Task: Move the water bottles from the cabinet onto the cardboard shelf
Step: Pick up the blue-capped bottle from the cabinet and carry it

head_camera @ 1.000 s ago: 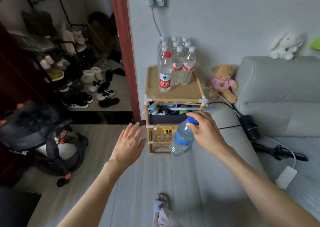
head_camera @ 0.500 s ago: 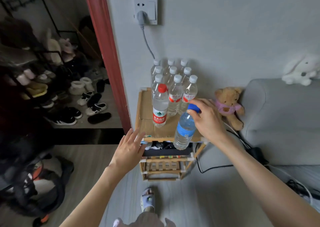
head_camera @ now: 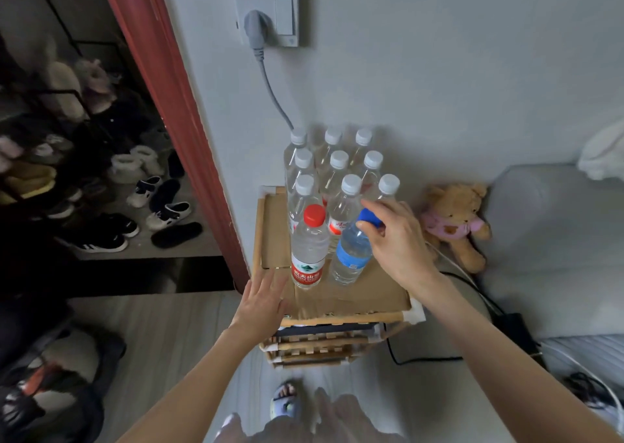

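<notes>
Against a grey wall, the cardboard shelf [head_camera: 371, 294] holds bottles. The right hand [head_camera: 398, 240] grips the blue-capped bottle [head_camera: 351, 253] by its cap, setting it right of the red-capped bottle [head_camera: 309, 250]; next, let go. The left hand [head_camera: 263, 304] rests open at the shelf's near-left edge.

1. Back-row white-cap bottles [head_camera: 332, 145]: bodies mostly hidden behind the front rows.
2. Blue cap [head_camera: 369, 217]: partly covered by right hand [head_camera: 398, 240] fingers.
3. Lower shelf tiers [head_camera: 320, 348]: contents unreadable.
4. White plush [head_camera: 604, 152]: cut by right edge.
5. Shoe rack [head_camera: 67, 172]: dark, blurred.
</notes>
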